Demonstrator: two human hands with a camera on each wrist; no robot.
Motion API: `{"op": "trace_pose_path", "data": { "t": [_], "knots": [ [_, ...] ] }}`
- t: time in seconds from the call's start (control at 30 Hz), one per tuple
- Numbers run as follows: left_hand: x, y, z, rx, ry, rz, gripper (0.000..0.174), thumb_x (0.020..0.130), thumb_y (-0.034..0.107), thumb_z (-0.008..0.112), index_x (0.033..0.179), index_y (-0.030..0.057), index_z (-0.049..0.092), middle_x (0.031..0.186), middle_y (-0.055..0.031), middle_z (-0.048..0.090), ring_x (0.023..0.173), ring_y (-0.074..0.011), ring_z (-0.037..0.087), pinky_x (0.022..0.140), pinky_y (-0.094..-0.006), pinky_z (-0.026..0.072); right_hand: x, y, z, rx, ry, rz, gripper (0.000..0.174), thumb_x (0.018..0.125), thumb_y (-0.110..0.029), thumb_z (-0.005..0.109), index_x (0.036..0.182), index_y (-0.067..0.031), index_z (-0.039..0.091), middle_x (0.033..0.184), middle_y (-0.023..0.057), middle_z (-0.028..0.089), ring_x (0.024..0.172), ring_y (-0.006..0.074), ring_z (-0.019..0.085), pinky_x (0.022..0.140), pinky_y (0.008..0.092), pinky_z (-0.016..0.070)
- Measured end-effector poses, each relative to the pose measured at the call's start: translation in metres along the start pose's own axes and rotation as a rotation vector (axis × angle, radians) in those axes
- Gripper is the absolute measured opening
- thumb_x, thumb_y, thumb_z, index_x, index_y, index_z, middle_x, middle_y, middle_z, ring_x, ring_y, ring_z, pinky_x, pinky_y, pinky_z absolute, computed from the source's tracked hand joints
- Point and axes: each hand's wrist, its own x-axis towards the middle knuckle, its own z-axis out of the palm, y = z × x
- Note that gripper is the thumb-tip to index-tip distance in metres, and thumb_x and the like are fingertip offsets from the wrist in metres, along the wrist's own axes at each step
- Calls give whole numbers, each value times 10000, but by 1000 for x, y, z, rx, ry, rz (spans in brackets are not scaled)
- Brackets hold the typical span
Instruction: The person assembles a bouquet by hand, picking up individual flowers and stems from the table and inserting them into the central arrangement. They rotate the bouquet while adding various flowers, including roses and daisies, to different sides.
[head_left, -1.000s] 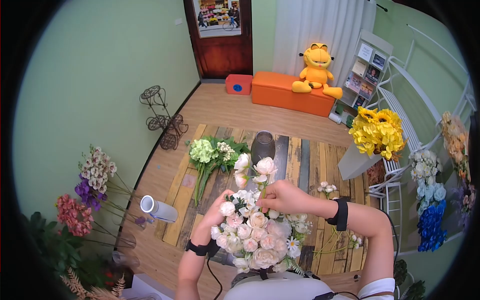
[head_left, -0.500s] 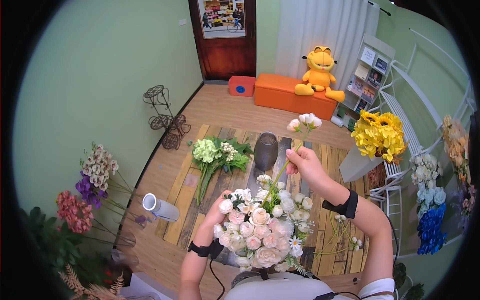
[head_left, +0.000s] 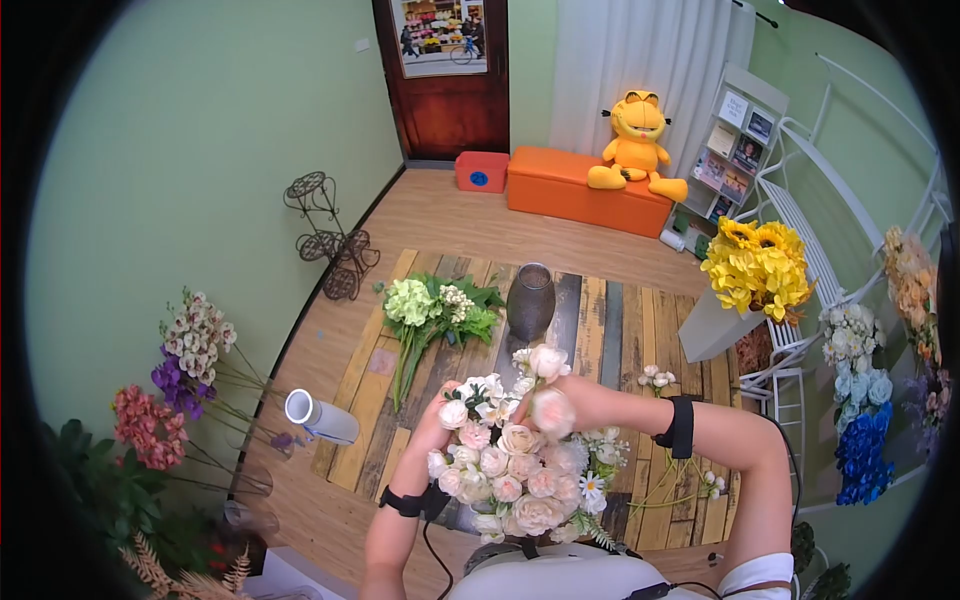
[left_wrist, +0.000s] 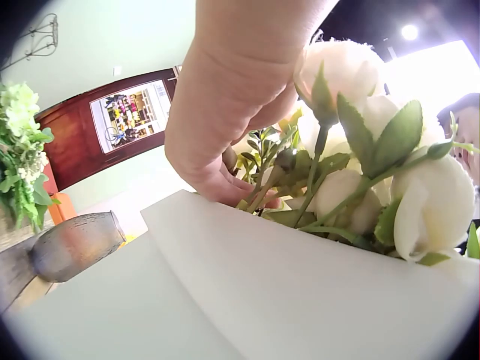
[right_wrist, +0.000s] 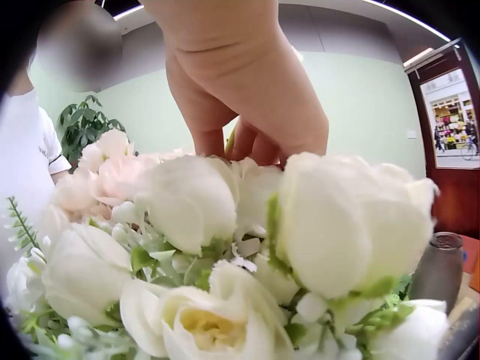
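one thin green stem (right_wrist: 231, 136) shows between the curled fingers of the right hand (right_wrist: 244, 90), and we see that grip pinching down on it, the fingertips tucked behind cream blooms. we have the stem's visible bit near upright, leaning a little; its lower end we can't make out. here's the bouquet (head_left: 520, 470), spread below the right hand and toward the body, with that hand over its far edge. two pale pink roses sit right beside the right hand, one beyond it, one on the near side. over on the bouquet's left we find the left hand (left_wrist: 232, 90), fingers bent round the lower stems (left_wrist: 264, 191), just above a smooth white edge (left_wrist: 300, 251). so we've got the right hand nearer the topmost blooms, the left nearer the stems underneath. past both, on the tabletop (head_left: 590, 320), a dark vase (head_left: 531, 303) stands beyond the bouquet.
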Motion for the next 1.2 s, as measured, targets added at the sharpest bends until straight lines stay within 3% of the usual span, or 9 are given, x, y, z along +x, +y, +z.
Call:
{"op": "trace_pose_path", "data": {
  "t": [0.13, 0.27, 0.43, 0.6, 0.7, 0.77, 0.8, 1.03, 1.2],
  "knots": [
    [-1, 1, 1, 10, 9, -7, 119, 918, 188, 417, 929, 81, 468, 923, -56, 572, 828, -148, 570, 735, -302, 482, 0, -17, -11, 402, 4, 194, 201, 757, -217, 666, 880, -76, 591, 845, 51, 587, 786, 141, 561, 693, 282, 456],
    [-2, 1, 1, -13, -10, -20, 120, 919, 191, 416, 941, 85, 467, 935, -58, 573, 845, -152, 572, 748, -308, 484, -3, -22, -16, 306, 151, 105, 190, 758, -202, 666, 859, -54, 600, 835, 60, 613, 772, 121, 577, 681, 277, 457],
    [-4, 6, 7, 31, -13, -21, 109, 909, 184, 435, 951, 89, 470, 944, -58, 574, 859, -152, 574, 755, -315, 489, 1, -28, -13, 79, 51, 429, 233, 760, -246, 673, 754, -20, 618, 633, 31, 626, 535, 97, 567, 520, 248, 440],
    [-4, 2, 2, 15, 26, -18, 74, 880, 136, 462, 929, 83, 476, 922, -54, 576, 813, -143, 574, 722, -298, 488, -1, -21, -10, 27, 22, 352, 313, 748, -293, 679, 667, -6, 585, 564, 20, 593, 479, 98, 534, 489, 252, 430],
    [-4, 3, 2, 32, 13, -3, 62, 863, 113, 474, 915, 80, 478, 908, -51, 577, 790, -137, 570, 703, -286, 483, -3, -21, -19, 71, 76, 285, 312, 762, -284, 665, 777, 7, 553, 684, 34, 599, 570, 89, 542, 539, 249, 437],
    [-4, 2, 3, 29, 8, -8, 59, 857, 105, 479, 910, 79, 479, 902, -49, 577, 782, -135, 568, 694, -281, 481, -4, -28, -23, 87, 241, 452, 339, 779, -256, 648, 917, 13, 495, 832, 60, 581, 685, 85, 541, 596, 225, 435],
    [-4, 2, 3, 2, 8, -7, 61, 855, 104, 485, 910, 79, 479, 903, -49, 577, 787, -136, 569, 698, -284, 483, 1, -21, -19, 161, 380, 271, 408, 767, -265, 648, 1036, -22, 462, 768, 100, 600, 647, 162, 568, 585, 273, 451],
    [-4, 3, 4, 5, 6, 11, 76, 855, 119, 507, 918, 85, 481, 910, -54, 581, 812, -149, 577, 713, -303, 497, 1, -29, -16, 121, 192, 182, 268, 811, -190, 614, 987, -6, 532, 868, 90, 614, 715, 112, 593, 645, 239, 481],
    [-4, 0, 5, -19, 18, 41, 96, 862, 140, 513, 933, 81, 487, 910, -55, 586, 816, -150, 583, 717, -305, 503, -2, -22, -7, 2, 154, 95, 213, 781, -172, 637, 900, -11, 566, 715, 77, 623, 628, 152, 612, 579, 254, 481]
  ]
}}
